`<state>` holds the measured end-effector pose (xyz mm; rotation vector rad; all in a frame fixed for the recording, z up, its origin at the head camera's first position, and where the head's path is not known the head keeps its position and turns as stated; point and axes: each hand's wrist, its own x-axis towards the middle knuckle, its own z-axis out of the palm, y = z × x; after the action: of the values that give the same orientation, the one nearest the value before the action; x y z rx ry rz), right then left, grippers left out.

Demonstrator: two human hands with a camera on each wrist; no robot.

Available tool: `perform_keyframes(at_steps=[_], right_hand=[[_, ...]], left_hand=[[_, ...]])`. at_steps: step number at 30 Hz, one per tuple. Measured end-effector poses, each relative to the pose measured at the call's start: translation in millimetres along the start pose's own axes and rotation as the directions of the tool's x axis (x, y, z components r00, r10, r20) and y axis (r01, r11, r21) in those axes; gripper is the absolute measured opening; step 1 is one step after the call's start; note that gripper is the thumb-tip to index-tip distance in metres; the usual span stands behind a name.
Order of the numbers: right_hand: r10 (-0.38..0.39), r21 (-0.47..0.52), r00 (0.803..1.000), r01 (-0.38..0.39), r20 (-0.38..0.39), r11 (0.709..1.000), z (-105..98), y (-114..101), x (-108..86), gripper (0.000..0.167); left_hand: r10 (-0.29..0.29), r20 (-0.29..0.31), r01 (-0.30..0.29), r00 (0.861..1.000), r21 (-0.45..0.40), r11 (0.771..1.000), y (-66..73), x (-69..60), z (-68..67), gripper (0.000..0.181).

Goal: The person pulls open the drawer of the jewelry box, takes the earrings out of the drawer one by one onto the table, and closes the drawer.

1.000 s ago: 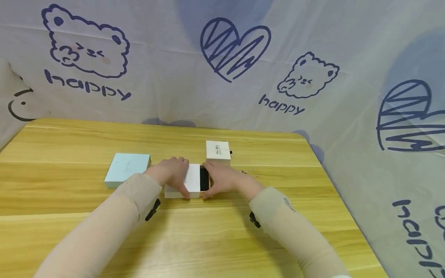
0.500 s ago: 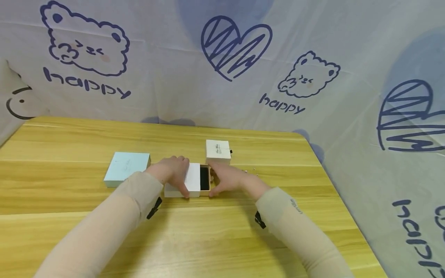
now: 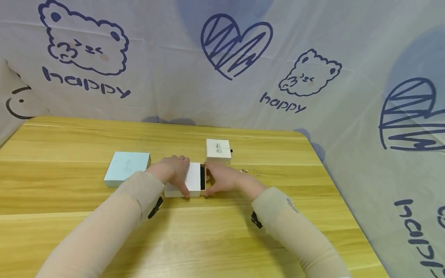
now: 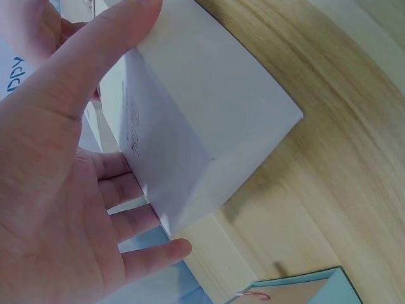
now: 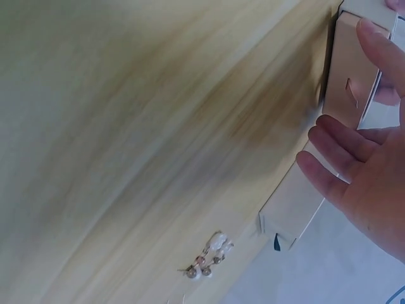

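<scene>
A white box sleeve (image 3: 193,175) lies on the wooden table. My left hand (image 3: 175,172) grips it, thumb on the near side and fingers on the far side. Out of its right end shows a narrow strip of a drawer (image 3: 203,179), tan-edged with a black insert. My right hand (image 3: 224,178) holds the drawer by its outer end, thumb at the near corner and index finger at the far one. In the right wrist view the drawer's tan front (image 5: 347,79) has a small slit; the other fingers spread away from it. What the drawer contains is hidden.
A light blue box (image 3: 126,168) stands left of the left hand. Behind the right hand is a small white box (image 3: 218,149) with printed text and a black tab. Several small earrings (image 5: 207,256) lie on the table, right of it. A printed cloth (image 3: 167,58) hangs behind the table.
The drawer has slid left, deeper into the sleeve, so less of the black insert shows. My right hand shifted slightly right, then back left. The left hand has stayed in place.
</scene>
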<state>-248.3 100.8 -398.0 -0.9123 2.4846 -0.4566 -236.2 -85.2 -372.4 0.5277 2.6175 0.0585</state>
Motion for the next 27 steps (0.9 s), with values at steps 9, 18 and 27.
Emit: perform_keyframes(at_steps=[9,18,27], right_hand=[[0.005,-0.052,1.0,-0.004,0.03,0.999,4.8,-18.3,6.1,0.097],[0.036,-0.15,0.999,-0.031,0.031,0.988,7.6,-25.4,4.9,0.094],[0.035,-0.178,0.999,-0.029,0.032,0.984,6.6,-21.7,1.8,0.085]], left_hand=[[-0.001,-0.001,0.001,1.0,0.002,1.0,0.5,-1.5,-0.8,0.099],[-0.002,-0.005,0.002,1.0,-0.006,1.0,-0.2,-1.2,-0.7,0.098],[-0.01,-0.05,0.014,0.999,0.064,0.998,-1.7,0.5,1.7,0.1]])
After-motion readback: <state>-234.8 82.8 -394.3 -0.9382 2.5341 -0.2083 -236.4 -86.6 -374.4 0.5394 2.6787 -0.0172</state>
